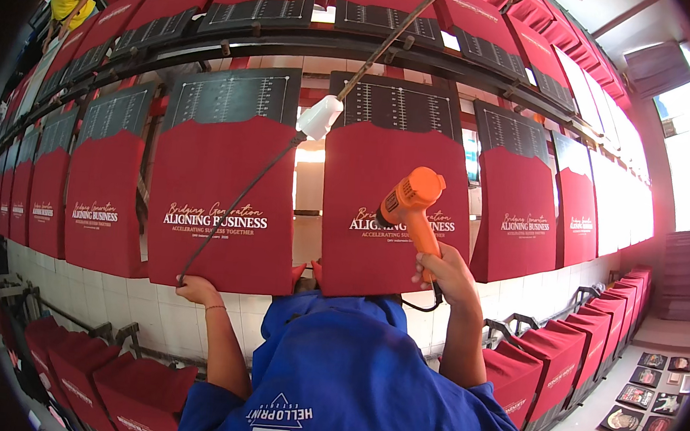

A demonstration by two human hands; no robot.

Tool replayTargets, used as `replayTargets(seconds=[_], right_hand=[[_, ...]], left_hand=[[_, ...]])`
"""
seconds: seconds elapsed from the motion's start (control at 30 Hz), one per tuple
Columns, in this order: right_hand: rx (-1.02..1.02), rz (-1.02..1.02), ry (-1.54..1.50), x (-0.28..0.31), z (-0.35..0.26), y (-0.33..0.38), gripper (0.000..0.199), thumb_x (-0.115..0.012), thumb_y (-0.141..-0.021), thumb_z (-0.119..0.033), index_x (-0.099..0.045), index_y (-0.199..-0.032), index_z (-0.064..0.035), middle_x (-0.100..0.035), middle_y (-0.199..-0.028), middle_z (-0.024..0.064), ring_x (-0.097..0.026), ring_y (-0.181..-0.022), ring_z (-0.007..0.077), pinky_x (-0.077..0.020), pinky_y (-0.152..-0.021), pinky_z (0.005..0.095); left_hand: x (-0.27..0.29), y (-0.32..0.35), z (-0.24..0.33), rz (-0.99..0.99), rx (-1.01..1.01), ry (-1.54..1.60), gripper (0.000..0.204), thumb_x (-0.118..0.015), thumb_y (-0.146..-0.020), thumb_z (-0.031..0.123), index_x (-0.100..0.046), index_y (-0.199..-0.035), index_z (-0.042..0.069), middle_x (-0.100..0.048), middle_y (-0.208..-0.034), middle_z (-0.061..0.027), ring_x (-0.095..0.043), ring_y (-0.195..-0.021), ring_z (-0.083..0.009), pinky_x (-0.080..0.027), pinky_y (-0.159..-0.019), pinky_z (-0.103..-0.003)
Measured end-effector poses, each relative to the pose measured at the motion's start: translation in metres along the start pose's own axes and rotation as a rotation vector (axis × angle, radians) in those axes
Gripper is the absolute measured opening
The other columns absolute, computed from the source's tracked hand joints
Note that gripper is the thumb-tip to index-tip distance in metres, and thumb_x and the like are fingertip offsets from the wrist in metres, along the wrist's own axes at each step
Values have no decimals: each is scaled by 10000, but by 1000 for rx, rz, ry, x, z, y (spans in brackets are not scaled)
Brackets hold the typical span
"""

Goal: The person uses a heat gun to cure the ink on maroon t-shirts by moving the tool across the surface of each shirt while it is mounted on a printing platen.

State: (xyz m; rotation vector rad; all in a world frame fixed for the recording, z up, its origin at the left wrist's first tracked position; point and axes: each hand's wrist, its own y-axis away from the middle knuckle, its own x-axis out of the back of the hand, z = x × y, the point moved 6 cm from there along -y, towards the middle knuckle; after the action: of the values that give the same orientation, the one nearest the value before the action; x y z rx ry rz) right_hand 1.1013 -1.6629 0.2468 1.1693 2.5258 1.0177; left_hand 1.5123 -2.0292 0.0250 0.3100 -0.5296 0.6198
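1. An orange heat gun (pixel 421 191) is gripped in the right hand (pixel 449 276), with the fingers closed round its handle.
2. The heat gun is held above a red garment (pixel 382 162) stretched over a dark board (pixel 394 102), toward the board's near right corner; its dark nozzle is turned left, over the white and gold lettering. Whether the cloth is touched cannot be told.
3. A dark cord (pixel 237 199) is pinched in the left hand (pixel 199 292), which is nearly closed, at the near edge of the neighbouring board (pixel 231 93), closer to its left corner. Whether that board is also touched cannot be told.
4. The cord is joined to a white connector (pixel 320 118), hung near that board's right edge from a brownish cable (pixel 395 39).
5. A black cable loop (pixel 423 307) is seen below the handle.
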Motion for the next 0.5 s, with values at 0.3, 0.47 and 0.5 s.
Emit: replayTargets(seconds=[0.3,0.47,0.5], right_hand=[[26,34,57,-17,-14,6,165,-577,-870,-146,-561,-931,7,-585,-735,39,-627,-618,121,-496,-526,238],[22,-41,62,-20,-10,-3,187,-576,-886,-156,-557,-962,13,-588,-754,44,-621,-613,118,-500,-535,237],[1,-56,64,-21,-10,-4,189,-574,-889,-156,-555,-970,14,-589,-757,45,-619,-611,118,-500,-536,237]], left_hand=[[-2,-6,-8,16,18,51,514,-447,-997,317,-473,-1111,-184,-569,-1080,-364,-601,-984,-451,-478,-841,-478],[-1,-7,-10,6,21,45,506,-450,-999,325,-480,-1104,-169,-576,-1062,-355,-602,-972,-452,-483,-836,-468],[-2,-5,-10,3,29,49,506,-452,-999,327,-481,-1101,-167,-578,-1060,-354,-603,-969,-451,-484,-834,-465]])
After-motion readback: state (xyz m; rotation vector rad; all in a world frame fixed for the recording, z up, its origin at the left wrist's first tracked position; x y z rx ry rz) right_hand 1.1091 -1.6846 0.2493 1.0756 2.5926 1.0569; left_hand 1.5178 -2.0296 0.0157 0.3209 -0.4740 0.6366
